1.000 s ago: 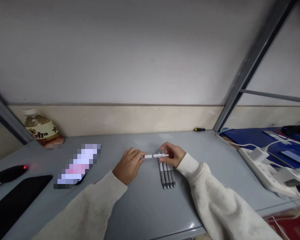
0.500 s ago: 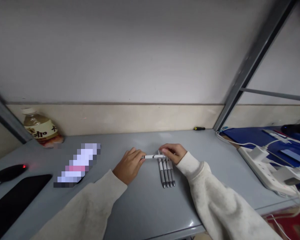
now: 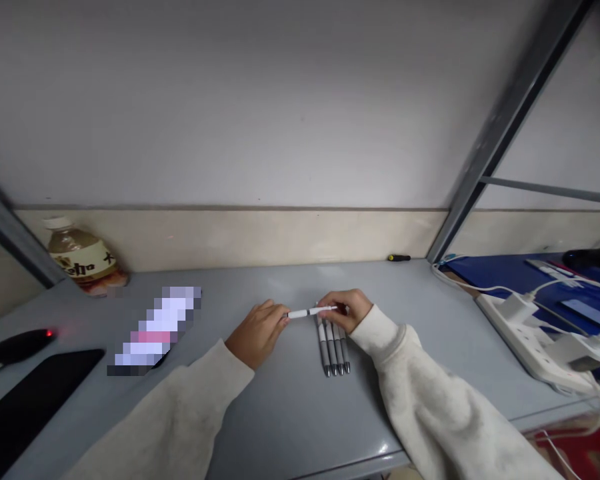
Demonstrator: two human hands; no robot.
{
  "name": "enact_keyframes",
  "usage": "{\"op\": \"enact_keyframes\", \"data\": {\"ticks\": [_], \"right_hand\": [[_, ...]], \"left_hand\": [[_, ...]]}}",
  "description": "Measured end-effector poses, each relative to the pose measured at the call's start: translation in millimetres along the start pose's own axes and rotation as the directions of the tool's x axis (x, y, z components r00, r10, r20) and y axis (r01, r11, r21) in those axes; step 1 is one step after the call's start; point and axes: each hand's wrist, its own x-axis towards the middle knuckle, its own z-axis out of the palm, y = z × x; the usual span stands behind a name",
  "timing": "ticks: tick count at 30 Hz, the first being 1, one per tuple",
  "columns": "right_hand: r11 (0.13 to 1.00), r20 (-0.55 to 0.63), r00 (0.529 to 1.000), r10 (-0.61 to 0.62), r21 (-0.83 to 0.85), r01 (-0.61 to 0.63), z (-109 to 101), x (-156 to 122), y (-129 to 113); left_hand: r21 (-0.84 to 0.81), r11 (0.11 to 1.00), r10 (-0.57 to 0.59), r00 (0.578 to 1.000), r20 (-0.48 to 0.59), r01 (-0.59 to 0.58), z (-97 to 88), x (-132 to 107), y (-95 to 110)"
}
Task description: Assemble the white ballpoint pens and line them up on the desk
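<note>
A white pen [image 3: 299, 314] lies nearly level between my two hands, just above the desk. My left hand [image 3: 261, 330] is closed around its left end, hiding that part. My right hand [image 3: 349, 310] pinches the right end, by the pen's clip, between thumb and fingers. Under and in front of my right hand, several white-and-grey pens [image 3: 334, 347] lie side by side on the grey desk [image 3: 280, 413], their grey grips and metal tips toward me. Their far ends are partly hidden by my right hand.
At the left are a drink bottle [image 3: 83, 260], a phone with a blurred screen [image 3: 155, 330], a black flat device [image 3: 35, 400] and a black mouse-like object [image 3: 17, 345] with a red light. A small yellow-black tool [image 3: 399, 257] lies near the wall. A power strip [image 3: 525, 340] stands right.
The held pen has turned slightly, so its clip now shows at the right end. My right fingers have shifted a little on it; my left hand stays nearly still.
</note>
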Motion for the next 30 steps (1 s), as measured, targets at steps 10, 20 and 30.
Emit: {"op": "enact_keyframes", "data": {"ticks": [10,20,30], "right_hand": [[0.969,-0.023,0.972,-0.234,-0.090,0.231,-0.5,2.0,7.5],[0.958,-0.076,0.958,-0.275,-0.106,0.266,9.0,0.2,5.7],[0.625,0.011,0.961,0.275,0.758,-0.188,8.6,6.9,-0.8]], "left_hand": [[-0.110,0.985,-0.123,0.990,0.074,0.131,-3.3,1.7,3.2],[0.074,0.995,-0.074,0.997,0.016,0.073,-0.5,0.4,3.0],[-0.067,0.996,0.044,0.991,-0.124,-0.053,-3.7,0.4,13.6]]}}
